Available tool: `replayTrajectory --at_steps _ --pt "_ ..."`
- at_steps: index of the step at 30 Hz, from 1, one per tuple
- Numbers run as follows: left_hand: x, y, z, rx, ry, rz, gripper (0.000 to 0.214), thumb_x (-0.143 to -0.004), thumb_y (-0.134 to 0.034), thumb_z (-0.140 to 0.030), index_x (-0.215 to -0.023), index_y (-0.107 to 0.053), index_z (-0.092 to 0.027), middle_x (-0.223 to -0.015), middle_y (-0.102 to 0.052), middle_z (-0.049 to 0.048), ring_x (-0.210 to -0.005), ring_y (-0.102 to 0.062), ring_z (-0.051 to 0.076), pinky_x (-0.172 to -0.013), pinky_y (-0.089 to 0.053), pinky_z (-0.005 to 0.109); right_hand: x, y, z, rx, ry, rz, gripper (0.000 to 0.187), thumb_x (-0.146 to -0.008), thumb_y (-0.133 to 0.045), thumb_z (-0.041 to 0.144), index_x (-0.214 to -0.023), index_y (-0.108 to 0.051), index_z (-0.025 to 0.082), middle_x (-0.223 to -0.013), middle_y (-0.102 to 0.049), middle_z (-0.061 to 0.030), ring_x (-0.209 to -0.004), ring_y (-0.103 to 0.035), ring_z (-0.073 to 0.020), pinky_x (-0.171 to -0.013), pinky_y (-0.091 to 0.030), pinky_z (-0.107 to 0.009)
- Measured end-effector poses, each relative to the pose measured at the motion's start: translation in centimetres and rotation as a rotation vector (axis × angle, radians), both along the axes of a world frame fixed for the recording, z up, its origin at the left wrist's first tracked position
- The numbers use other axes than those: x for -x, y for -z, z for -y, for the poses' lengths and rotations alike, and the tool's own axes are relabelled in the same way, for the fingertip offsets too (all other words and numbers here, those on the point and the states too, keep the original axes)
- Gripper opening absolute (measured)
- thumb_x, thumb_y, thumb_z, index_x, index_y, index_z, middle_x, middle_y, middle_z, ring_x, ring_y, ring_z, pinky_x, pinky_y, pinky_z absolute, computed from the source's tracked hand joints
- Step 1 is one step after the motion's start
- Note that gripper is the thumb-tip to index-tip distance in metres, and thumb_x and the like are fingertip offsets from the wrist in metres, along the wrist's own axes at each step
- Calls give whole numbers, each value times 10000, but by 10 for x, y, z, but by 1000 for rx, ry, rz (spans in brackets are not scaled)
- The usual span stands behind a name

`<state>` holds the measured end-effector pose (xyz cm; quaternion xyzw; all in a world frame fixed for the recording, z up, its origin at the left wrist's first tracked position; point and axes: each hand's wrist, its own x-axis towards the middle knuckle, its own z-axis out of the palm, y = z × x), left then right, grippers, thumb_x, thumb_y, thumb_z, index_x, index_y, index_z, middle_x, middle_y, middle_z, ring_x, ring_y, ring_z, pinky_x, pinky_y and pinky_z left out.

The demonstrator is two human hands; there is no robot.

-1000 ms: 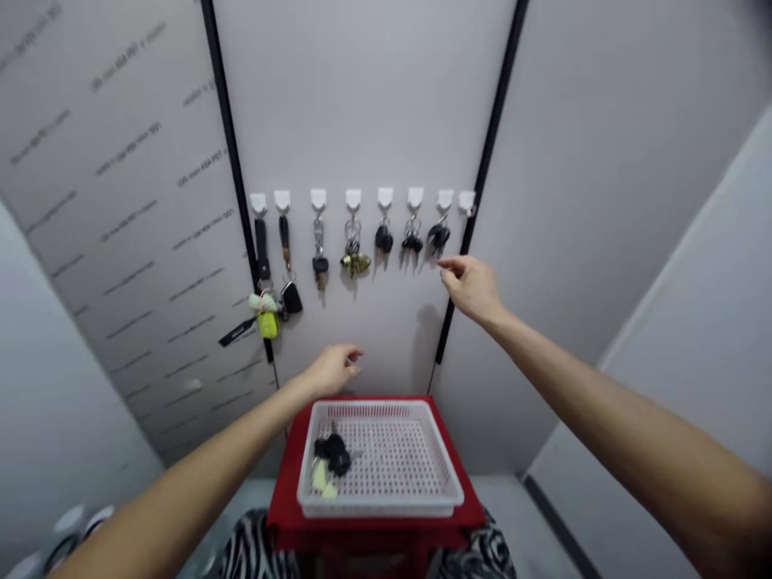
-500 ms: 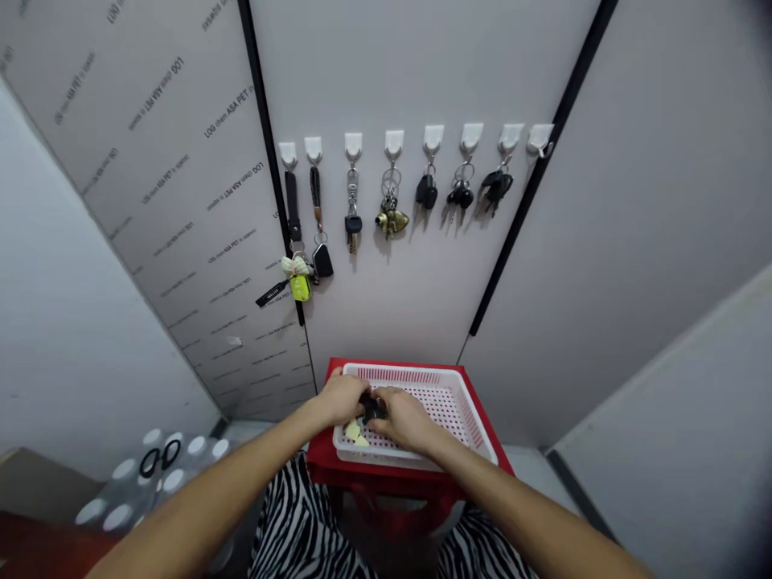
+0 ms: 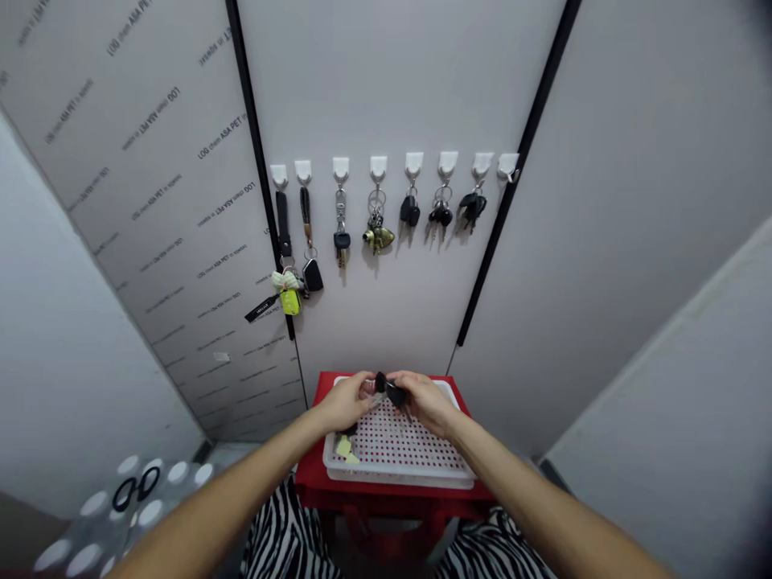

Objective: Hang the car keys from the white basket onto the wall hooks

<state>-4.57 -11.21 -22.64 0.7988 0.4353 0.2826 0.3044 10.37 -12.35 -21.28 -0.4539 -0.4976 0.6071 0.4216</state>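
A bunch of black-headed keys (image 3: 395,392) is held above the white perforated basket (image 3: 416,482). Both hands are closed on it: my left hand (image 3: 350,400) pinches from the left, my right hand (image 3: 425,402) from the right. Pale yellow pieces (image 3: 345,449) lie in the basket's near left corner, beside a dark item (image 3: 350,429) partly covered by my left hand and wrist. On the wall ahead, several white hooks carry keys, among them a lime-green key fob (image 3: 290,301) and a brass-coloured charm (image 3: 379,238). The rightmost hook (image 3: 507,166) bears nothing.
The basket stands on a red stool (image 3: 307,466) between knees in zebra-striped trousers (image 3: 283,531). At lower left, several bottles with white caps (image 3: 150,513) stand packed together with black loop handles (image 3: 137,487). Black strips (image 3: 491,257) run down the wall.
My hands have lifted the keys from the basket's left side and moved them up and right. The camera view has shifted, so the wall hooks appear lower and further left.
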Motion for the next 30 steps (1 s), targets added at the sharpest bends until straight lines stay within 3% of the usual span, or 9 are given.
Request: replayTrajectory --at_steps 4,9,11,14,17,21,26,30 --pt "-14 -5 -1 9 -25 185 259 -599 -430 -131 -856 -461 -156 -773 -544 15 -691 -482 92 -620 -365 200 -4 -14 3 34 -32 -84 141 -582 -439 231 -681 -510 160 -589 -460 18 -476 -407 -60 -401 -354 -182" --pt "-19 -20 -7 209 -45 423 87 -584 -471 -177 -639 -416 -139 -486 -438 -62 -435 -399 40 -436 -312 154 -12 -27 4 -13 -35 -58 166 -598 -458 284 -716 -496 173 -602 -472 22 -487 -425 -55 -437 -367 -184" --pt "-20 -28 -9 245 -69 511 99 -590 -466 -200 -605 -386 -145 -436 -391 -83 -377 -344 26 -395 -269 145 -16 -30 2 -99 -57 37 226 -580 -495 280 -779 -482 176 -625 -492 19 -510 -441 -60 -462 -372 -191" --pt "-22 -43 -9 268 -102 594 110 -597 -463 -216 -597 -378 -146 -403 -362 -96 -338 -291 14 -378 -240 142 -20 -33 -1 -341 -52 244 302 -551 -535 240 -838 -475 170 -683 -520 7 -558 -460 -70 -523 -375 -206" --pt "-27 -56 -7 284 -91 618 98 -594 -471 -196 -598 -390 -140 -414 -388 -90 -357 -321 13 -403 -264 143 -23 -38 -3 -561 36 464 190 -577 -509 249 -743 -525 158 -688 -526 -6 -594 -464 -86 -572 -367 -223" --pt "-34 -66 -6 306 -63 662 87 -590 -476 -160 -591 -392 -135 -455 -427 -72 -419 -389 24 -450 -308 154 -22 -44 -1 -687 117 635 133 -579 -508 286 -609 -542 161 -651 -524 -8 -607 -462 -101 -573 -355 -221" --pt "-43 -79 -7 340 -50 664 79 -581 -470 -114 -614 -401 -130 -479 -427 -69 -431 -401 28 -470 -336 168 -25 -51 0 -731 260 594 135 -628 -443 247 -555 -505 153 -567 -486 4 -531 -436 -82 -512 -344 -203" --pt "-50 -97 -13 263 -28 591 125 -577 -453 -70 -684 -417 -125 -481 -429 -64 -418 -399 31 -442 -322 163 -45 -80 -8 -632 285 469 136 -627 -436 247 -556 -481 140 -473 -447 29 -451 -414 -65 -462 -344 -197"
